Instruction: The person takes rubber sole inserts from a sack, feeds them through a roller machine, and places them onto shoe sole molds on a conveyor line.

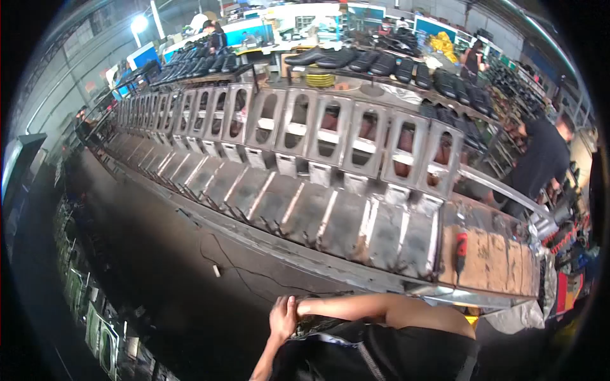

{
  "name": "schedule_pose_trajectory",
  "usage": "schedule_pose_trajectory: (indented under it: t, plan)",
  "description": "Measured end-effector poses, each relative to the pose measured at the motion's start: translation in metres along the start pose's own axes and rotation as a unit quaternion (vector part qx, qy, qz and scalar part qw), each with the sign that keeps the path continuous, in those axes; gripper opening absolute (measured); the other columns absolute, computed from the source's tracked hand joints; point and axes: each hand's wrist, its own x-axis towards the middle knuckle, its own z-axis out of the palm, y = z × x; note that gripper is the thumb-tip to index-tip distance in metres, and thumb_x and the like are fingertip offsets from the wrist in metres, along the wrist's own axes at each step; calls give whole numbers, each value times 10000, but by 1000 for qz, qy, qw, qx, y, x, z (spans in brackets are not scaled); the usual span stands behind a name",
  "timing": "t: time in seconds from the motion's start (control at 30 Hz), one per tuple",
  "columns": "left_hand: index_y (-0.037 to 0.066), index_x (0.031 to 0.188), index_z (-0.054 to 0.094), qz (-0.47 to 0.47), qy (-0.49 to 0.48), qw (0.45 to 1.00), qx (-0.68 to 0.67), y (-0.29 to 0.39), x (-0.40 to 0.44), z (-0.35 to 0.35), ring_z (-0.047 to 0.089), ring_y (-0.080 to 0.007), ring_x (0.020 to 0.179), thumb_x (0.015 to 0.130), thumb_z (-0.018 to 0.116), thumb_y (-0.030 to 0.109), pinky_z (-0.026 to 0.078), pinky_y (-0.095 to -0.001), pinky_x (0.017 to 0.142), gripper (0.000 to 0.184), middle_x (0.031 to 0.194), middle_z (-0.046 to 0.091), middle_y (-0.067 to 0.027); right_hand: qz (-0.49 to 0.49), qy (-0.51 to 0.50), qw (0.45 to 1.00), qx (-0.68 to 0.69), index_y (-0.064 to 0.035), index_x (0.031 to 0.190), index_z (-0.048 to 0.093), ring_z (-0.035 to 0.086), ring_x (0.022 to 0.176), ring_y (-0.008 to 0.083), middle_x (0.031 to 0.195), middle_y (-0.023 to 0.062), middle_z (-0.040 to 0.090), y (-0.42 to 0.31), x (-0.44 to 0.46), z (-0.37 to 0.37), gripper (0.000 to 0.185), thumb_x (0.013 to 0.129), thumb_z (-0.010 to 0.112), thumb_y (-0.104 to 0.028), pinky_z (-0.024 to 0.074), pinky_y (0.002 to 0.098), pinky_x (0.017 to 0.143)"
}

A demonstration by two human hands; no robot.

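Low in the view, my left hand is closed around the wrist end of my right forearm. The right forearm reaches across from the right, in front of a black garment. My right hand is hidden behind the left one, so its fingers cannot be made out. Neither hand touches the long metal line beyond them, with its row of upright frames with oval openings. A red-handled tool lies on a brown board at the line's right end.
Dark shoe-like pieces fill racks behind the line. A person in dark clothes bends at the right; others are farther back. A black cable lies on the floor. More metal frames stand at the lower left.
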Motion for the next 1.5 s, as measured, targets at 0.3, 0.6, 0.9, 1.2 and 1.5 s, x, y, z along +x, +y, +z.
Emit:
schedule_pose_trajectory:
  t: [0.3, 0.6, 0.9, 1.2, 1.5]
  plan:
    - [21, 916, 674, -94, 180, 964, 170, 7, 99, -202, 598, -343, 962, 853, 523, 353, 435, -425, 874, 371, 963, 655, -179, -324, 6, 944, -68, -157, 1143, 614, 466, 1188, 264, 1250, 142, 544, -67, 130, -168, 362, 810, 610, -300, 359, 398, 993]
    - [81, 1231, 542, -71, -10, 996, 58, -92, 188, -368, 564, -350, 1064, 913, 381, 468, 430, -425, 930, 526, 1141, 590, -189, -561, 47, 824, -61, -167, 1157, 590, 460, 1187, 276, 1269, 126, 531, -165, 299, -304, 370, 818, 592, -315, 367, 456, 976]
    - [3, 1401, 266, 89, 38, 995, 1, -224, 230, -524, 430, -384, 1226, 952, 390, 311, 352, -413, 1026, 559, 1329, 416, -268, -201, -420, 882, -68, -130, 1275, 523, 529, 1118, 294, 1202, 171, 575, -266, 361, -586, 550, 817, 616, -420, 397, 364, 962]
    - [37, 925, 622, -81, 338, 935, 62, -289, 222, -613, 659, -284, 755, 810, 595, 49, 538, -335, 647, 118, 880, 662, -111, -282, -665, 690, 42, 4, 1365, 344, 510, 1161, 235, 1246, 178, 540, -309, 539, -626, 685, 863, 626, -368, 385, 351, 1003]
    - [162, 566, 356, -19, 813, 140, -565, -366, 97, -500, 205, -90, 347, 932, 278, 604, 173, -257, 342, 579, 460, 273, 37, -84, -890, 228, 385, -38, 1330, 427, 569, 996, 303, 1113, 198, 586, -452, 633, -511, 743, 869, 392, -620, 415, 417, 901]
